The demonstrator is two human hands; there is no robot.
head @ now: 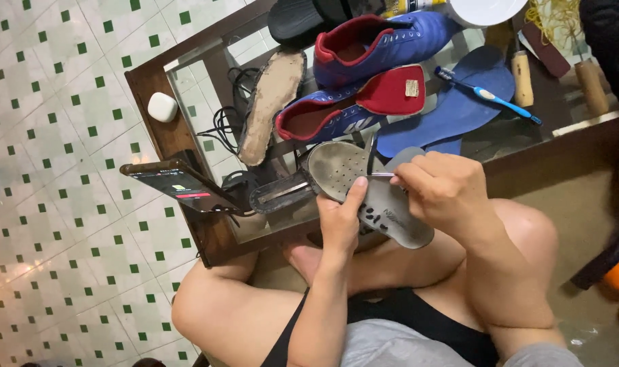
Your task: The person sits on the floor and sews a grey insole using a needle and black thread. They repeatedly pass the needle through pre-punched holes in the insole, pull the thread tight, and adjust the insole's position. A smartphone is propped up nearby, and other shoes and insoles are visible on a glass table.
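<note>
Hands (340, 221) (445, 190) grip grey insole (391, 217), fingers curled.

Sitting on the counter (153, 88) are two blue shoes (384, 37) (343, 112), three loose insoles (272, 102) (459, 102) (364, 194), one toothbrush (489, 95), one phone (180, 185), one white case (163, 107) and two wooden-handled tools (522, 78) (591, 87).

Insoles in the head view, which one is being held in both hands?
The grey perforated insole, gripped by the left hand and right hand; the blue insole and worn tan insole lie untouched.
</note>
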